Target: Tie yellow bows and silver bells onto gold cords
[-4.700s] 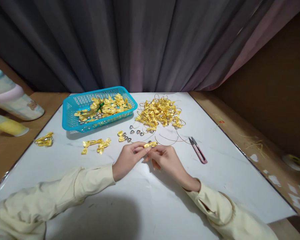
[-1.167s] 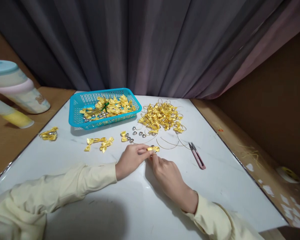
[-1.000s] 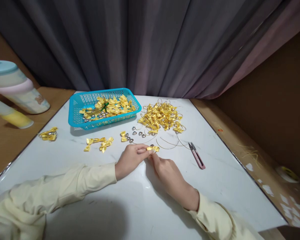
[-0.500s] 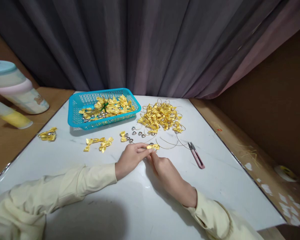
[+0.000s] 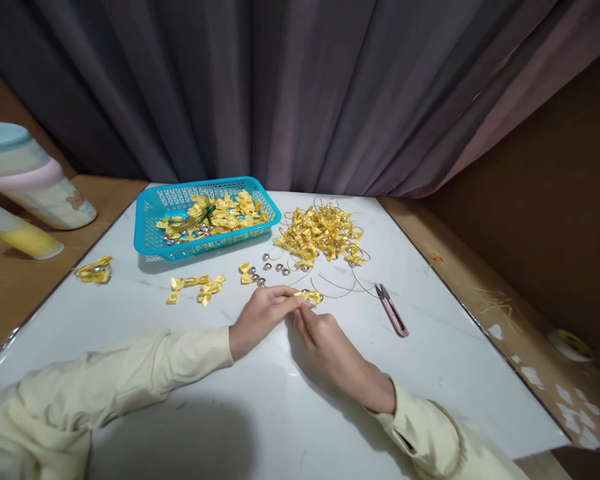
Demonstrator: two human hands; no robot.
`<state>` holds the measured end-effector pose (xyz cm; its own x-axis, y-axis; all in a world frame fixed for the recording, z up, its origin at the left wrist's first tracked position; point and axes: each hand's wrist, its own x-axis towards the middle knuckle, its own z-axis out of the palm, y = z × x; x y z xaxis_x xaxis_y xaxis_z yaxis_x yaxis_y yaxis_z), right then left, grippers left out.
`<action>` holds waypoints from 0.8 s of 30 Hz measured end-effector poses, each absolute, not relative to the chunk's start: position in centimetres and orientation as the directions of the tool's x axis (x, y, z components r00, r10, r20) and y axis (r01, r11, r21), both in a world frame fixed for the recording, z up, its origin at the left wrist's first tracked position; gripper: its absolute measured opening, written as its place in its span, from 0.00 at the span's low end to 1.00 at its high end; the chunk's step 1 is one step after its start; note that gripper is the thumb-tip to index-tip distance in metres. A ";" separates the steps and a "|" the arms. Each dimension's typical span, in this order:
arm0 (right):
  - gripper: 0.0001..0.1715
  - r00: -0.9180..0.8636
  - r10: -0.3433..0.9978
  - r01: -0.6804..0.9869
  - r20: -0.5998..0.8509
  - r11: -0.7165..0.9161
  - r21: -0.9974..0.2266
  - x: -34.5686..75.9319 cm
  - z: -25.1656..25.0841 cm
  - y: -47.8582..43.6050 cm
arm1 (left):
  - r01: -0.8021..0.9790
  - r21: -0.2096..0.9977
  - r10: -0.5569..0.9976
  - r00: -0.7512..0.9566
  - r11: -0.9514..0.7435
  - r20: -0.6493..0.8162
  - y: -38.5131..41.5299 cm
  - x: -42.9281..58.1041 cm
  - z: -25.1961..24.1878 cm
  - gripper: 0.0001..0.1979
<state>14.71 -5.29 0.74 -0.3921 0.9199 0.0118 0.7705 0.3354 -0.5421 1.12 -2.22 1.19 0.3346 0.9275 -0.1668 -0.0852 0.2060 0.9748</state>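
Between finger and thumb, my left hand (image 5: 261, 317) pinches a small yellow ribbon bow (image 5: 312, 297) just above the tabletop. My right hand (image 5: 334, 348) is closed, its fingertips meeting the left ones under the bow; what they grip is hidden. Just beyond the hands lie several small silver bells (image 5: 267, 267) and a single yellow bow (image 5: 245, 273). A heap of yellow bows with cord loops (image 5: 323, 230) sits farther back. Thin cord ends (image 5: 337, 295) trail to the right, near pink-handled thread snips (image 5: 394, 313).
A blue plastic basket (image 5: 145, 230) at the back left holds more bows and bells. Other bows (image 5: 210, 289) lie left of my hands, with a bundle of bows (image 5: 94, 270) near the left edge. A tumbler (image 5: 40, 177) and a yellow-filled bottle (image 5: 27, 237) stand at far left.
The bow has shifted slightly right and turned between my fingers, and a shiny part shows at its right end. My right fingertips have dropped a little. The rest has not moved.
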 end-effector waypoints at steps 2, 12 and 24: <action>0.13 -0.393 0.919 0.756 0.020 0.335 -0.562 14.7 0.7 -5.3 | -0.068 0.976 0.929 0.327 0.206 -0.174 -2.2 1.2 1.1 0.10; 0.14 -0.386 0.921 0.732 0.045 0.336 -0.593 14.6 0.5 -5.2 | 0.023 0.989 0.947 0.286 0.146 -0.146 -2.2 1.1 0.5 0.11; 0.15 -0.338 0.941 0.812 -0.027 0.277 -0.514 16.2 1.4 -4.4 | 0.051 0.990 0.945 0.293 0.134 -0.143 -1.8 0.8 0.2 0.10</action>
<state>16.24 -4.36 1.40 -0.3377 0.9409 -0.0272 0.8123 0.2767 -0.5135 0.80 -1.81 0.24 0.2929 0.9453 -0.1434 0.0509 0.1344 0.9896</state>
